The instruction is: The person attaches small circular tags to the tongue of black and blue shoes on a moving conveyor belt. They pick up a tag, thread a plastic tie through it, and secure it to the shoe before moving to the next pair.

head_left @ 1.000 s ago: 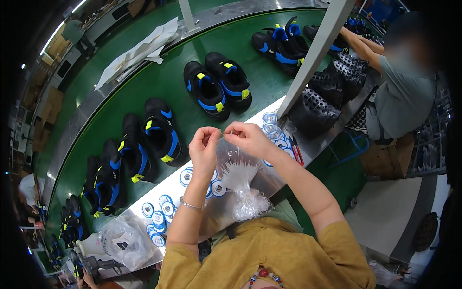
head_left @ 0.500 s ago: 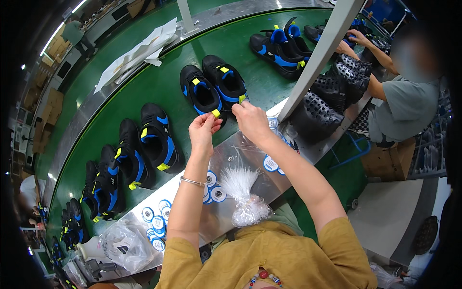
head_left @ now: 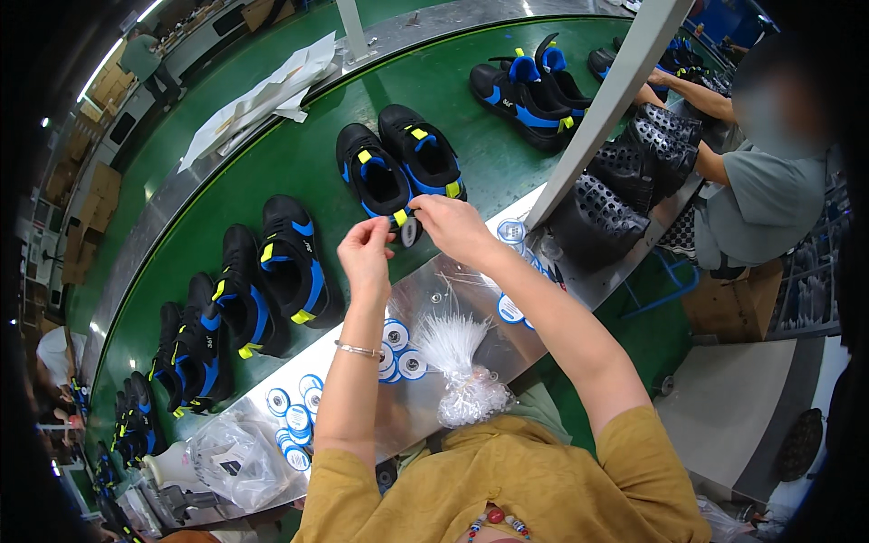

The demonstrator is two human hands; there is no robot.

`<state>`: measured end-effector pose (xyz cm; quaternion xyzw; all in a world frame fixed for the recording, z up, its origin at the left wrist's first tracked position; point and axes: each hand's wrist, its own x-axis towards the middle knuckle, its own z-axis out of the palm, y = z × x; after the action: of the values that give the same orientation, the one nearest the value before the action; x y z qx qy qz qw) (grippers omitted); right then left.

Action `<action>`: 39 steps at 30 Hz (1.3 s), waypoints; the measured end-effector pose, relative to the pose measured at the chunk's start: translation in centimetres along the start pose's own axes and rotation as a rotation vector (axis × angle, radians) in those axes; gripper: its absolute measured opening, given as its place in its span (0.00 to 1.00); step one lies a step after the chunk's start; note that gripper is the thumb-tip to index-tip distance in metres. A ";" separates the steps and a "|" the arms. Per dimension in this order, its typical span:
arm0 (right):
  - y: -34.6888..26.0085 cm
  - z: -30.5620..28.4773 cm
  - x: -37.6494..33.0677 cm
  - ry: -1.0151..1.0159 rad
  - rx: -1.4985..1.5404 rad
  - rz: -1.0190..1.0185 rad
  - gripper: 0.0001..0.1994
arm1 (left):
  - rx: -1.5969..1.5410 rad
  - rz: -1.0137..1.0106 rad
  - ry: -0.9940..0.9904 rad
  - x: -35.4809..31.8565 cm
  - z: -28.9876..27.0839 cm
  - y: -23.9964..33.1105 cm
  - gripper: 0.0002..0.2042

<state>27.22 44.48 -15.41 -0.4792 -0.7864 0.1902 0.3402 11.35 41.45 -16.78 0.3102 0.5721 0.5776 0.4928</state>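
A pair of black and blue shoes with yellow tabs stands in front of me on the green surface, toes pointing away. Behind the heel of the left shoe (head_left: 373, 172), a small round tag (head_left: 410, 232) hangs near the yellow heel tab (head_left: 399, 217). Just above the tag, the fingertips of my right hand (head_left: 450, 228) pinch what seems to be its thin strand. My left hand (head_left: 365, 258) is left of the heel, thumb and fingers pressed together; whatever they grip is too thin to make out. The right shoe (head_left: 425, 154) stands beside, untouched.
Round blue-white tags (head_left: 396, 337) and a bundle of clear plastic strands (head_left: 457, 362) lie on the metal ledge before me. More shoes (head_left: 294, 262) line the left. A grey post (head_left: 597, 118) rises at right, beside black perforated footwear (head_left: 602, 217) and a co-worker (head_left: 760, 199).
The round tag, earlier under my right thumb by the right shoe, now hangs behind the left shoe's heel. My right hand shifted left; my left hand moved down and left, off the heel tab.
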 end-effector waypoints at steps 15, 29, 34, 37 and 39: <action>-1.6 -0.7 2.0 -0.003 0.715 0.272 0.07 | 0.231 0.354 -0.232 -0.9 2.1 1.8 0.03; -1.9 0.0 1.9 -0.058 0.913 0.407 0.04 | 0.279 0.328 -0.111 -1.1 0.8 2.1 0.04; -2.4 0.3 1.8 -0.077 1.042 0.439 0.04 | 0.348 0.449 -0.100 -0.3 -0.7 1.5 0.07; -2.0 0.9 1.8 -0.141 0.979 0.461 0.05 | 0.479 0.623 -0.127 -0.1 -1.2 1.4 0.10; -1.9 1.2 1.8 -0.156 0.947 0.426 0.05 | 0.522 0.649 -0.138 0.2 -1.3 1.1 0.13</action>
<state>24.65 45.24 -14.44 -0.4065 -0.5223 0.6250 0.4139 9.84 41.27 -15.99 0.6265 0.5377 0.5164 0.2274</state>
